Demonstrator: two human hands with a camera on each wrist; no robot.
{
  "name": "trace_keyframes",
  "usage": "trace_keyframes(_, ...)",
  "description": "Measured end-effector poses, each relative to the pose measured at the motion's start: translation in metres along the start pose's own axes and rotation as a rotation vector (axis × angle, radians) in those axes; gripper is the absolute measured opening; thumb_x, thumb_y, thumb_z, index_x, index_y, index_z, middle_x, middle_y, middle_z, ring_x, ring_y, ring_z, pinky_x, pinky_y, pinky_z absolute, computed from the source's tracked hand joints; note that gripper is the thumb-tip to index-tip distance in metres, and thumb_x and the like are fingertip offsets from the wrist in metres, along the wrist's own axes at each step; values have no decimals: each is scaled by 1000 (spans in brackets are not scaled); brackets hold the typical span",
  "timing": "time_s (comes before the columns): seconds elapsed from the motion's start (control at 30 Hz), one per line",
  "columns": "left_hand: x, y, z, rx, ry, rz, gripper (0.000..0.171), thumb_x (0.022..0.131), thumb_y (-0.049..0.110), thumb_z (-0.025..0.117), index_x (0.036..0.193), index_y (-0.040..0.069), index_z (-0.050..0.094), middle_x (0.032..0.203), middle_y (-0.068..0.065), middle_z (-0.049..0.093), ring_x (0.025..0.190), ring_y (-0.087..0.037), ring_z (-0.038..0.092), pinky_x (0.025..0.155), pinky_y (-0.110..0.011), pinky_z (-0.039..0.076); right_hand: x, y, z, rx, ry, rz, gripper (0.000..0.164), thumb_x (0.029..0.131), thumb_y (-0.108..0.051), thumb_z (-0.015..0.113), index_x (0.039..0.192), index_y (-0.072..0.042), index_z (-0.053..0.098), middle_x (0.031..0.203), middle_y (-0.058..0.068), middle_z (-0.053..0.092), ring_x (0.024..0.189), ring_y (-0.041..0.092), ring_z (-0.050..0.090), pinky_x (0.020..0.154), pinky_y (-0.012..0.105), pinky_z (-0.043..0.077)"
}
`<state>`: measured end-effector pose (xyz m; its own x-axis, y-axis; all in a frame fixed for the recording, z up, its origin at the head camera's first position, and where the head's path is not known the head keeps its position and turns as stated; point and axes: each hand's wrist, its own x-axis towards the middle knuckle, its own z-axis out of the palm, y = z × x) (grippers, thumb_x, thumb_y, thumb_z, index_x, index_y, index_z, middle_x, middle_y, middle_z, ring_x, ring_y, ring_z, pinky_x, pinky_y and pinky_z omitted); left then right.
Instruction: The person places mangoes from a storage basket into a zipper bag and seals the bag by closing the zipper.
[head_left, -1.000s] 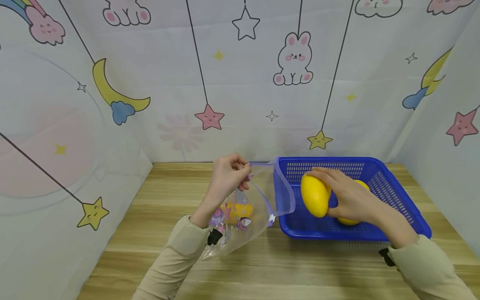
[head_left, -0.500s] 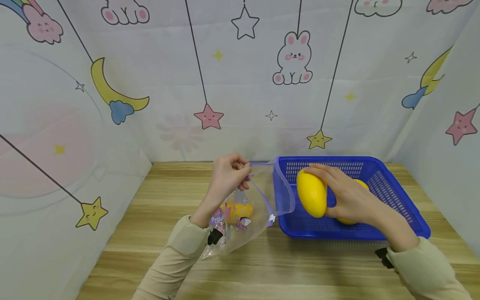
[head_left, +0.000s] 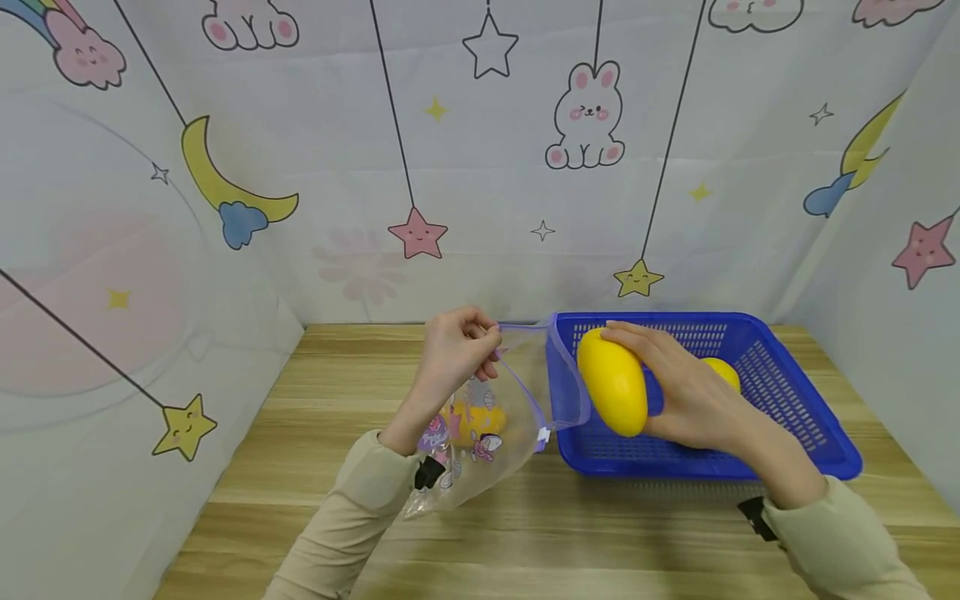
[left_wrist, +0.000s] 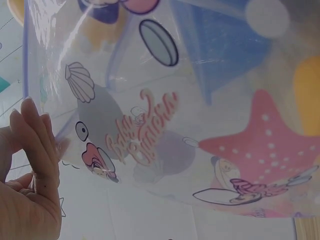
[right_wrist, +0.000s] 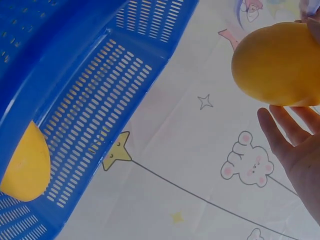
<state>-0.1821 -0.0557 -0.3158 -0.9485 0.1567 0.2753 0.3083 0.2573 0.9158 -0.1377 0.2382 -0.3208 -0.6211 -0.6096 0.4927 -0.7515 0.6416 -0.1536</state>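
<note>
My left hand pinches the purple-edged rim of a clear slider zip bag, holding its mouth wide toward the right. Cartoon prints cover the bag, starfish and shells among them in the left wrist view. A yellow thing shows through its plastic at the bottom. My right hand grips a smooth yellow mango between thumb and fingers, above the left part of the blue basket and close to the bag's mouth. Another yellow mango lies in the basket, partly hidden behind my right hand in the head view.
The blue perforated basket stands on a wood-grain table, right behind and beside the bag's mouth. A white cartoon-printed cloth rises at the table's back and sides. The bag's white slider hangs at the lower corner of its mouth.
My right hand has carried the mango left, from over the basket toward the bag's mouth, tilting it slightly. My left hand and the bag have stayed in place.
</note>
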Motion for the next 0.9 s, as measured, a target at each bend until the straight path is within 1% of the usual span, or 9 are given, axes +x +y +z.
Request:
trace_keyframes(0.07, 0, 0, 0, 1, -2, 0, 14, 87, 5, 60, 92, -7, 66, 63, -17, 67, 40, -16, 60, 41, -37, 54, 1, -2, 0, 10, -2, -4, 104, 58, -15, 88, 147, -14, 35, 148, 7, 42, 131, 26, 43, 112, 33, 38)
trace_keyframes(0.2, -1, 1, 0, 3, -3, -7, 14, 88, 5, 60, 93, -7, 66, 64, -17, 67, 40, -16, 60, 42, -37, 54, 4, -6, 1, 22, -8, -21, 104, 60, -20, 88, 147, -14, 34, 150, 7, 40, 133, 26, 42, 113, 32, 37)
trace_keyframes(0.27, -1, 1, 0, 2, -3, -9, 14, 88, 5, 60, 93, -6, 67, 64, -17, 67, 40, -16, 61, 42, -37, 54, 5, -8, 1, 31, -18, -26, 102, 61, -22, 87, 148, -13, 34, 150, 7, 39, 134, 25, 41, 116, 26, 31)
trace_keyframes(0.37, -1, 1, 0, 2, -2, -8, 14, 87, 5, 60, 92, -6, 67, 64, -17, 67, 40, -16, 60, 42, -37, 54, 7, -10, 2, 25, -38, -23, 102, 62, -25, 86, 148, -14, 32, 150, 6, 39, 136, 24, 40, 116, 31, 33)
trace_keyframes(0.43, -1, 1, 0, 1, -2, -4, 14, 87, 5, 60, 92, -7, 67, 64, -17, 67, 40, -16, 60, 42, -37, 54, 9, -11, 2, 27, -48, -18, 102, 62, -25, 86, 149, -15, 32, 151, 6, 39, 136, 23, 40, 113, 38, 38)
trace_keyframes(0.5, -1, 1, 0, 2, -2, -3, 14, 87, 5, 60, 92, -7, 67, 64, -17, 67, 40, -16, 60, 42, -37, 54, 10, -13, 2, 27, -55, -14, 104, 62, -26, 87, 149, -16, 31, 150, 7, 39, 135, 23, 40, 107, 47, 43)
trace_keyframes(0.63, 0, 0, 0, 5, -4, -6, 15, 87, 4, 60, 93, -8, 66, 63, -17, 67, 40, -16, 60, 41, -37, 54, 13, -15, 2, 50, -65, -8, 106, 62, -27, 87, 150, -17, 29, 151, 6, 39, 135, 21, 40, 105, 49, 44)
trace_keyframes(0.73, 0, 0, 1, 6, -7, -10, 15, 87, 4, 60, 92, -8, 66, 63, -16, 67, 40, -16, 61, 41, -36, 54, 15, -17, 4, 63, -75, -2, 106, 63, -27, 87, 150, -19, 28, 151, 4, 38, 136, 20, 39, 108, 48, 42)
trace_keyframes(0.9, 0, 0, 2, 9, -10, -11, 14, 87, 4, 60, 91, -7, 66, 63, -16, 67, 40, -17, 61, 42, -37, 54, 18, -18, 9, 104, -86, 9, 105, 64, -25, 86, 151, -19, 27, 153, 3, 35, 138, 20, 38, 110, 49, 40)
